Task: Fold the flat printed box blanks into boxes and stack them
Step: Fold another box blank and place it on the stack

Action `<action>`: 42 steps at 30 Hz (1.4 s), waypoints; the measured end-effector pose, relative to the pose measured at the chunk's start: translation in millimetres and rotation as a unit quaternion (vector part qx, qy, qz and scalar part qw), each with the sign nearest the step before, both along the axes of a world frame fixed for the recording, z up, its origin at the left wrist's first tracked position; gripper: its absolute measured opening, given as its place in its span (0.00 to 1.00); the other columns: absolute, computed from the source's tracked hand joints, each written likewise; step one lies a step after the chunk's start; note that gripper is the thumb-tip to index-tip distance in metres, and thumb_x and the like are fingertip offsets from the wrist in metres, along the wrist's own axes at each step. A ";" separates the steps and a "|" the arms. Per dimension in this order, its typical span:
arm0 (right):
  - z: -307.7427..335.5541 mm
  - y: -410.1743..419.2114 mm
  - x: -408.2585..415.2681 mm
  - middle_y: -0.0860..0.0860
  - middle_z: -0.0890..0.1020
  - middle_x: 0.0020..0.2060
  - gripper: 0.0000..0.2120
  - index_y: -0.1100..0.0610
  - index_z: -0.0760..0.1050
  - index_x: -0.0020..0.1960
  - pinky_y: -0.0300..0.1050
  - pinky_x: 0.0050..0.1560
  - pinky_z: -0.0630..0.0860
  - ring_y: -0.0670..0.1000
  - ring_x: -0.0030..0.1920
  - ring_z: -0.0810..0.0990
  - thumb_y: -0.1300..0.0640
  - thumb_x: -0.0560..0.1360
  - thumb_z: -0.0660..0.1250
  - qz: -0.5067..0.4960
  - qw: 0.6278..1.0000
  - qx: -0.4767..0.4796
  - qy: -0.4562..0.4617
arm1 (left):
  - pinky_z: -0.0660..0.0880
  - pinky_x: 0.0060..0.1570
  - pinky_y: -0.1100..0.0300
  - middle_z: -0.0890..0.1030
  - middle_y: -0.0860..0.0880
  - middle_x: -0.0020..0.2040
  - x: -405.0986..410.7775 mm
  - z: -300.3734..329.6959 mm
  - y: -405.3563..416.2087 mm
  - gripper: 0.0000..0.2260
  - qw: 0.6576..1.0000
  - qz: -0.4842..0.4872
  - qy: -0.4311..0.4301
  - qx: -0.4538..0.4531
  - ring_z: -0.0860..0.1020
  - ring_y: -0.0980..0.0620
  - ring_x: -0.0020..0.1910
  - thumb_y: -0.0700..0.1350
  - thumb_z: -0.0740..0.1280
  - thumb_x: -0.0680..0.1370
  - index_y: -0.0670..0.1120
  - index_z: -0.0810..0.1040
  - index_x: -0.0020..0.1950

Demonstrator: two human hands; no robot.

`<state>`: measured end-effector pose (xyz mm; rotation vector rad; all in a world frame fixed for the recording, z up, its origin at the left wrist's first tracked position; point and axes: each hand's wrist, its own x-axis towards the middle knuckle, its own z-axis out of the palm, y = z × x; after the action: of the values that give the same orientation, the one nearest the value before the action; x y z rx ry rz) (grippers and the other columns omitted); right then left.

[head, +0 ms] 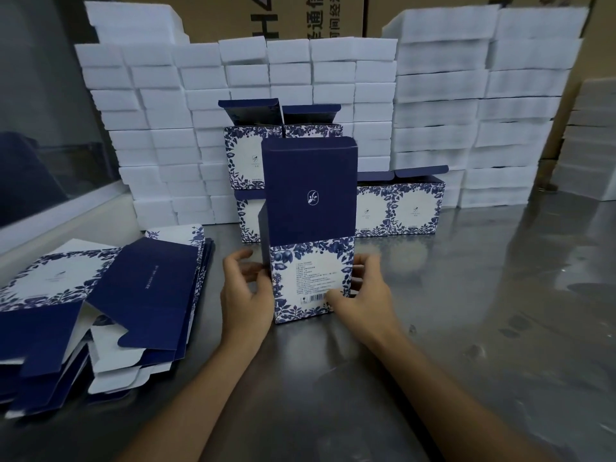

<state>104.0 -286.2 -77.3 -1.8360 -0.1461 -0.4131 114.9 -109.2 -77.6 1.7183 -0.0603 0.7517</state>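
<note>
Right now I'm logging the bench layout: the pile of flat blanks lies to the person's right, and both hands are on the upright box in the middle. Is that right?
Not quite. The head view shows the pile of flat blanks lying to the person's left, not right. The rest stands: the left hand and right hand are both on the upright box in the middle.

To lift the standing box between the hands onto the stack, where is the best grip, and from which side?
Probably grip the printed lower body of the box from its left and right sides. The body is a closed sleeve; the tall navy lid flap above stands open and would likely bend.
</note>
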 end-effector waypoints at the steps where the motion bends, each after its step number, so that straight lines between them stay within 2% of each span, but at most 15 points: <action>1: -0.3 0.6 0.8 0.40 0.81 0.50 0.20 0.43 0.67 0.54 0.51 0.55 0.80 0.39 0.49 0.80 0.56 0.68 0.73 0.001 1.000 0.002 0.002 | 0.69 0.46 0.68 0.78 0.55 0.51 0.3 -0.2 -0.1 0.18 1.000 -0.005 0.005 -0.011 0.77 0.64 0.50 0.36 0.64 0.78 0.55 0.68 0.60; 4: 0.0 2.3 -0.4 0.37 0.82 0.51 0.24 0.42 0.69 0.59 0.38 0.53 0.77 0.34 0.51 0.80 0.48 0.68 0.76 0.010 1.000 0.012 0.003 | 0.67 0.50 0.71 0.74 0.55 0.60 0.8 0.4 0.4 0.23 0.998 -0.033 0.032 -0.048 0.72 0.57 0.62 0.37 0.66 0.75 0.58 0.66 0.64; 7: 4.5 5.3 -6.1 0.34 0.81 0.57 0.31 0.38 0.68 0.65 0.23 0.50 0.71 0.30 0.56 0.77 0.40 0.66 0.78 0.052 0.998 0.021 -0.030 | 0.65 0.61 0.64 0.69 0.62 0.64 -1.8 1.8 0.5 0.32 0.992 -0.091 0.055 -0.073 0.65 0.62 0.67 0.45 0.66 0.68 0.62 0.62 0.69; 9: 4.8 5.6 -3.9 0.35 0.77 0.64 0.41 0.38 0.63 0.72 0.29 0.60 0.71 0.35 0.64 0.75 0.38 0.65 0.79 0.078 0.995 0.026 -0.050 | 0.64 0.65 0.59 0.66 0.60 0.70 -4.0 3.2 0.8 0.38 0.986 -0.128 0.070 -0.075 0.63 0.65 0.68 0.48 0.67 0.67 0.63 0.57 0.74; 12: 8.6 7.3 -2.8 0.41 0.70 0.74 0.57 0.44 0.51 0.80 0.52 0.72 0.69 0.44 0.73 0.69 0.34 0.61 0.81 0.098 0.994 0.029 -0.027 | 0.67 0.67 0.59 0.70 0.61 0.71 -5.8 4.7 0.8 0.40 0.981 -0.171 0.075 -0.060 0.69 0.65 0.68 0.52 0.73 0.66 0.62 0.57 0.74; 14: 6.4 6.3 -0.5 0.37 0.73 0.70 0.49 0.36 0.55 0.76 0.49 0.70 0.72 0.42 0.70 0.72 0.38 0.64 0.81 0.112 0.991 0.045 -0.060 | 0.71 0.64 0.60 0.74 0.60 0.67 -8.9 4.9 -0.7 0.41 0.980 -0.183 0.074 -0.038 0.74 0.62 0.65 0.57 0.76 0.63 0.61 0.60 0.73; 16: 8.5 6.5 -3.0 0.30 0.75 0.65 0.38 0.26 0.59 0.69 0.36 0.63 0.75 0.35 0.66 0.74 0.42 0.69 0.79 0.117 0.988 0.063 -0.082 | 0.75 0.55 0.64 0.80 0.59 0.60 -12.0 5.8 -1.6 0.36 0.982 -0.173 0.065 -0.023 0.78 0.60 0.59 0.60 0.76 0.62 0.61 0.68 0.67; 18: 8.6 6.1 -2.5 0.33 0.78 0.63 0.31 0.30 0.64 0.69 0.34 0.58 0.76 0.37 0.64 0.77 0.42 0.72 0.75 0.123 0.985 0.095 -0.081 | 0.79 0.50 0.62 0.82 0.58 0.55 -14.6 7.6 -2.1 0.29 0.985 -0.162 0.052 -0.014 0.80 0.58 0.55 0.61 0.75 0.63 0.59 0.73 0.62; 21: 8.7 5.5 -2.5 0.45 0.84 0.58 0.21 0.43 0.75 0.65 0.48 0.58 0.81 0.46 0.58 0.83 0.35 0.76 0.66 0.119 0.980 0.152 -0.049 | 0.78 0.58 0.47 0.81 0.58 0.54 -15.8 9.0 -1.8 0.22 0.985 -0.165 0.049 -0.010 0.79 0.56 0.57 0.66 0.71 0.65 0.62 0.74 0.56; 25: 9.8 2.9 -2.9 0.46 0.86 0.53 0.22 0.46 0.81 0.56 0.50 0.57 0.80 0.47 0.55 0.84 0.33 0.77 0.59 0.067 0.979 0.190 -0.022 | 0.69 0.65 0.39 0.77 0.51 0.60 -17.4 9.4 -3.0 0.26 0.979 -0.198 0.053 0.015 0.74 0.49 0.65 0.68 0.69 0.66 0.56 0.70 0.57; 29: 13.9 -0.3 -3.8 0.55 0.85 0.52 0.37 0.58 0.79 0.56 0.61 0.61 0.77 0.56 0.56 0.83 0.26 0.71 0.56 0.007 0.983 0.184 -0.012 | 0.74 0.60 0.48 0.77 0.52 0.56 -18.0 9.5 -3.5 0.25 0.971 -0.229 0.059 0.046 0.77 0.54 0.58 0.64 0.71 0.66 0.54 0.67 0.55; 34: 14.0 -4.4 -0.1 0.44 0.86 0.49 0.22 0.37 0.83 0.47 0.50 0.56 0.79 0.46 0.52 0.85 0.27 0.72 0.56 0.027 0.978 0.207 -0.012 | 0.71 0.59 0.58 0.72 0.47 0.61 -16.5 5.5 -1.7 0.31 0.971 -0.216 0.054 0.086 0.73 0.52 0.62 0.64 0.72 0.62 0.53 0.64 0.57; 36: 14.1 -6.1 0.5 0.43 0.87 0.48 0.20 0.36 0.83 0.46 0.46 0.52 0.78 0.45 0.51 0.85 0.28 0.74 0.56 0.028 0.976 0.216 -0.002 | 0.73 0.55 0.66 0.71 0.50 0.62 -16.8 4.5 -2.7 0.33 0.973 -0.206 0.056 0.091 0.74 0.56 0.60 0.64 0.74 0.61 0.56 0.63 0.58; 38: 13.1 -6.7 1.2 0.44 0.87 0.45 0.21 0.42 0.83 0.45 0.45 0.49 0.78 0.47 0.49 0.85 0.31 0.76 0.57 0.006 0.975 0.222 0.005 | 0.74 0.51 0.70 0.69 0.56 0.62 -18.5 4.2 -5.4 0.35 0.975 -0.180 0.042 0.120 0.74 0.60 0.59 0.64 0.75 0.60 0.60 0.60 0.60; 42: 11.7 -5.4 5.3 0.47 0.83 0.48 0.15 0.52 0.77 0.52 0.32 0.42 0.75 0.45 0.48 0.81 0.40 0.78 0.65 -0.052 0.974 0.221 -0.008 | 0.76 0.59 0.51 0.66 0.59 0.63 -21.7 6.1 -9.3 0.44 0.979 -0.045 -0.049 0.194 0.71 0.55 0.63 0.64 0.77 0.58 0.57 0.58 0.66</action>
<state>109.3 -291.6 -65.6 -1.4036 0.0323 -0.4913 93.2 -118.5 -71.5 2.0297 -0.3721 0.7940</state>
